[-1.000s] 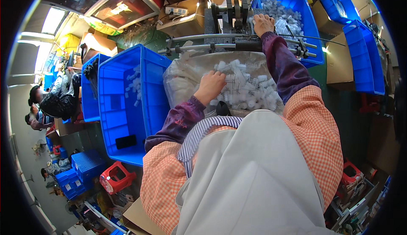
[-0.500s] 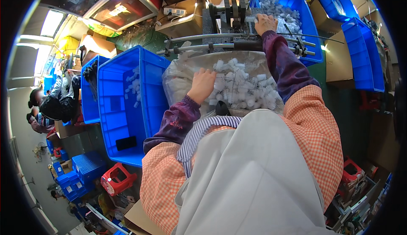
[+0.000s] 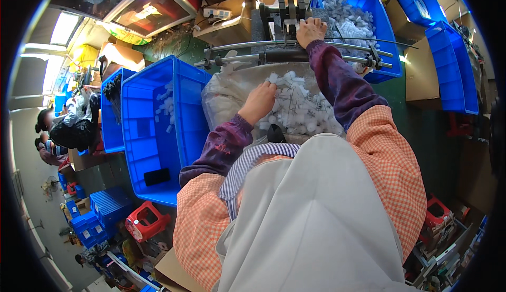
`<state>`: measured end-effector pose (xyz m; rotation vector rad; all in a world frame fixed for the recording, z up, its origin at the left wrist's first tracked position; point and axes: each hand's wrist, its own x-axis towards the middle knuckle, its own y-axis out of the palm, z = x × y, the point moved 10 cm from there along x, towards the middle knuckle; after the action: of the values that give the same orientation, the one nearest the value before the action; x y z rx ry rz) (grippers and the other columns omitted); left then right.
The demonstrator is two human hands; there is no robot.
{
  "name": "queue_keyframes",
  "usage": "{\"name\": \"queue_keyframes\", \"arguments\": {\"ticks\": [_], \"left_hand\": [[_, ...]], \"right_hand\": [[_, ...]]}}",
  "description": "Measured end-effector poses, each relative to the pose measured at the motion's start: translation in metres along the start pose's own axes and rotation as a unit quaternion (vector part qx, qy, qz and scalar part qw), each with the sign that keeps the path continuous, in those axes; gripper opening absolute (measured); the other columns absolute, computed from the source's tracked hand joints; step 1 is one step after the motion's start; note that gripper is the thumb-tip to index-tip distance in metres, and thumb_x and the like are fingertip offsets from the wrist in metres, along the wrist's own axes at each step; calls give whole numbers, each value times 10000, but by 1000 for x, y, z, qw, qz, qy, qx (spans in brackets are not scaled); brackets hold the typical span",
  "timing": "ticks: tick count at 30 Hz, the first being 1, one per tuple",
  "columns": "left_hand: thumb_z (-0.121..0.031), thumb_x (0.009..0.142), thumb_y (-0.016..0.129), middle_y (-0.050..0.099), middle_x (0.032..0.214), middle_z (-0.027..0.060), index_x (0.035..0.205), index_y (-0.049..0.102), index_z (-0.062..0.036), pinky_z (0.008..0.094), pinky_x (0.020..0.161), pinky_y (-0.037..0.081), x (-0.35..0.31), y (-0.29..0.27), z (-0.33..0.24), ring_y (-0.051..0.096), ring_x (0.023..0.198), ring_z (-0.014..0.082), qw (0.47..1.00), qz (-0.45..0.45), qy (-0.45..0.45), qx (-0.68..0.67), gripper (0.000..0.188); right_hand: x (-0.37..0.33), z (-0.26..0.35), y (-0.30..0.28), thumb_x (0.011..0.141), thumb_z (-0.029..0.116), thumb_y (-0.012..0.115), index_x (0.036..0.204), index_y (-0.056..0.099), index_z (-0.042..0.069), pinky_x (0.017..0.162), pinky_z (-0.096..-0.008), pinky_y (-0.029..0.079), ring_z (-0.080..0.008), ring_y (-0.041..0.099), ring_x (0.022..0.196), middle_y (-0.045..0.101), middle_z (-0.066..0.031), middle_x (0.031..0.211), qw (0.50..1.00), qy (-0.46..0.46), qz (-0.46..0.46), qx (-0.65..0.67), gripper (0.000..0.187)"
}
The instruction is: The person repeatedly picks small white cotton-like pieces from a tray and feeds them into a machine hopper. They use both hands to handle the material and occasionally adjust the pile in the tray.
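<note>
My left hand (image 3: 259, 102) is over an open clear plastic bag (image 3: 221, 89). Its fingers close on a small white plastic piece (image 3: 273, 77) at the left edge of a pile of white plastic pieces (image 3: 308, 110), some with thin wire-like stems. Farther off, my right hand (image 3: 312, 31) is curled against the dark bench machine (image 3: 291, 22), at the right side of its black wheels. What its fingers hold there is hidden. Two metal rods (image 3: 247, 47) run crosswise in front of the machine, under my right wrist.
At left stands a blue crate (image 3: 153, 160) with some white pieces and a black phone-like slab (image 3: 157, 177). A blue bin (image 3: 387, 39) of grey-white pieces stands behind my right hand. A thin rod (image 3: 403, 44) sticks out right. Red stools (image 3: 147, 222) and cardboard boxes are around.
My right hand has moved left, closer to the machine's wheels; the pale piece seen by its fingers is now hidden. My left hand has shifted right and slightly farther away, onto the white pieces.
</note>
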<state>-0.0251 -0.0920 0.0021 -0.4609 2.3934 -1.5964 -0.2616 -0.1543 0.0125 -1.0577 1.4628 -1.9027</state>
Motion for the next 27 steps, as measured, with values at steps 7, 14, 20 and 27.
{"name": "queue_keyframes", "arguments": {"ticks": [7, 14, 20, 27], "left_hand": [[1, 751, 515, 549, 940, 180, 1093, 507, -47, 414, 728, 452, 1, -42, -4, 549, 837, 364, 996, -63, -31, -54, 345], [-36, 779, 600, 570, 873, 116, 1063, 549, -40, 286, 637, 460, -2, -102, -12, 555, 680, 205, 954, -232, -4, -191, 289], [-74, 782, 632, 596, 839, 102, 1005, 575, -14, 251, 602, 474, 11, -95, -24, 593, 700, 162, 914, -235, -36, -328, 237], [-50, 774, 643, 640, 837, 103, 1027, 578, 1, 225, 642, 484, 41, -74, -41, 622, 736, 124, 903, -221, -17, -367, 266]], "right_hand": [[-3, -20, -8, 785, 274, 498, 930, 621, 141, 885, -446, 277, -264, 454, 1047, 554, -69, 1005, 999, 5, -34, -20, 232], [14, -83, 17, 814, 278, 449, 968, 617, 142, 850, -443, 362, -251, 505, 1077, 536, -113, 1130, 995, 56, 69, 43, 265], [26, -123, -28, 802, 245, 485, 1038, 564, 133, 799, -452, 412, -269, 621, 872, 629, -86, 951, 990, 102, 39, -93, 273], [-67, -20, -72, 828, 193, 544, 1194, 503, 66, 678, -278, 449, -126, 536, 690, 607, -58, 774, 871, -173, 191, 418, 389]]}}
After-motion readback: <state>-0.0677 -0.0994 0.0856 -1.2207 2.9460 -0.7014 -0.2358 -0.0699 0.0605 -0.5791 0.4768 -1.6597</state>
